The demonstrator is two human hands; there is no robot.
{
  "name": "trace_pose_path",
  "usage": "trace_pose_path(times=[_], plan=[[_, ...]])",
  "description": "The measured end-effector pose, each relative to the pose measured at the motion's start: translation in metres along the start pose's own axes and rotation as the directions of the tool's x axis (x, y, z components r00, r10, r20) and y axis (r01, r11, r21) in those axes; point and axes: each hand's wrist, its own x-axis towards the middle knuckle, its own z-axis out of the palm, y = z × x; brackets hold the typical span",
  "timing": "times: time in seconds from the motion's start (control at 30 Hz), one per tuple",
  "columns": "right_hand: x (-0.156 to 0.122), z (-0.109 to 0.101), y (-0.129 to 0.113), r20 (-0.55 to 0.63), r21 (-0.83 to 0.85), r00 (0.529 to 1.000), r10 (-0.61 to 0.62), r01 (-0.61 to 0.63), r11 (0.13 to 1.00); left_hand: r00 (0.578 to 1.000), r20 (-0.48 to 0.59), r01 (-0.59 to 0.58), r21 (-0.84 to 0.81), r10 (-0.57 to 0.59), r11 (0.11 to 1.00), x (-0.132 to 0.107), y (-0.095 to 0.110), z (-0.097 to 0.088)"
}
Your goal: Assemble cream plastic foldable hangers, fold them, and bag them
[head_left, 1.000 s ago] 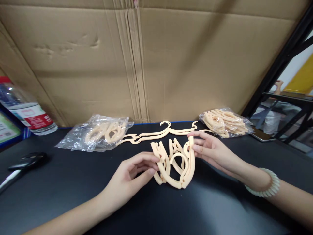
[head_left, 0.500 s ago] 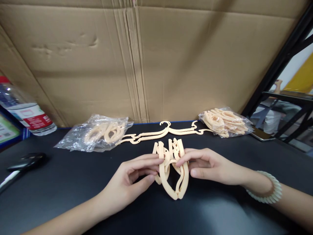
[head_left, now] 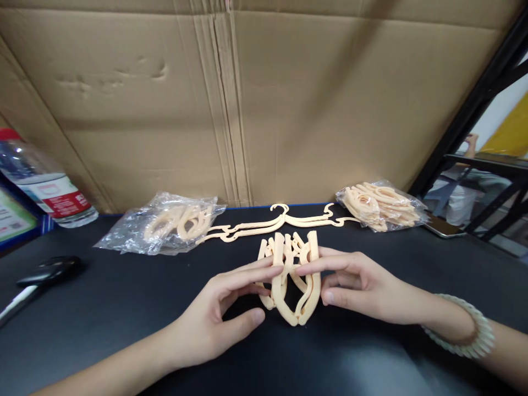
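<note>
Two or more folded cream plastic folding hangers (head_left: 313, 300) stand upright together on the black table, their bent joints downward. My left hand (head_left: 218, 311) has its fingers on their left side, the index finger across the front arm and the thumb apart. On the right side, my right hand (head_left: 367, 286) grips them, index finger over the front and thumb low by the edge. Between both hands the hangers are held steady; fingertips behind them are hidden. Beyond lie unfolded cream hangers (head_left: 264, 224), spread flat with hooks pointing away.
A clear plastic bag (head_left: 132, 228) with folded hangers lies at left, another bagged bundle (head_left: 381, 206) at right beside a phone (head_left: 443, 226). A bottle (head_left: 61, 192) and a black object (head_left: 51, 270) are at far left. Cardboard (head_left: 330, 110) stands behind; a black frame (head_left: 474, 104) rises right.
The upright hangers have turned and shifted slightly, with their arms spread a little differently. My left thumb has moved off them, and my right hand has shifted a little right.
</note>
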Motion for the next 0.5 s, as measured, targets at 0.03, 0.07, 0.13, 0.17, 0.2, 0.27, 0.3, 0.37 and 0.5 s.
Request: trace_pose_path(times=[0.03, 0.07, 0.13, 0.17, 0.2, 0.27, 0.3, 0.37, 0.5], plan=[[-0.0002, 0.0007, -0.0006, 0.005, -0.008, 1.000, -0.002, 0.002, 1.000, 1.000, 0.005, -0.011, 0.048, 0.010, 0.999, -0.0008, 0.0005, -0.0005], [-0.0004, 0.0014, -0.0013, 0.018, -0.019, 1.000, -0.004, 0.004, 1.000, 1.000, 0.014, -0.028, 0.100, 0.026, 0.995, -0.0016, 0.0009, -0.0008], [-0.0007, 0.0027, -0.0031, 0.051, -0.045, 0.999, -0.012, 0.015, 0.999, 0.998, 0.028, -0.059, 0.177, 0.055, 0.982, -0.0028, 0.0017, -0.0009], [-0.0008, 0.0031, -0.0038, 0.059, -0.058, 0.998, -0.015, 0.019, 0.998, 0.998, 0.033, -0.063, 0.186, 0.058, 0.981, -0.0030, 0.0019, -0.0006], [-0.0008, 0.0035, -0.0043, 0.056, -0.068, 0.998, -0.015, 0.019, 0.997, 0.998, 0.036, -0.052, 0.168, 0.047, 0.984, -0.0029, 0.0022, -0.0002], [-0.0007, 0.0036, -0.0046, 0.034, -0.076, 0.999, -0.012, 0.014, 0.997, 0.999, 0.041, -0.003, 0.079, -0.001, 0.997, -0.0018, 0.0023, 0.0007], [-0.0005, 0.0035, -0.0046, 0.025, -0.082, 1.000, -0.012, 0.014, 0.997, 0.999, 0.042, 0.028, 0.028, -0.029, 0.999, -0.0009, 0.0021, 0.0010], [-0.0002, 0.0030, -0.0045, 0.017, -0.116, 1.000, -0.022, 0.024, 0.993, 0.997, 0.043, 0.069, -0.053, -0.066, 0.996, 0.0008, 0.0013, 0.0013], [-0.0002, 0.0023, -0.0068, 0.009, -0.261, 0.999, -0.051, 0.052, 0.964, 0.996, 0.033, 0.082, -0.098, -0.079, 0.992, 0.0022, -0.0007, 0.0010]])
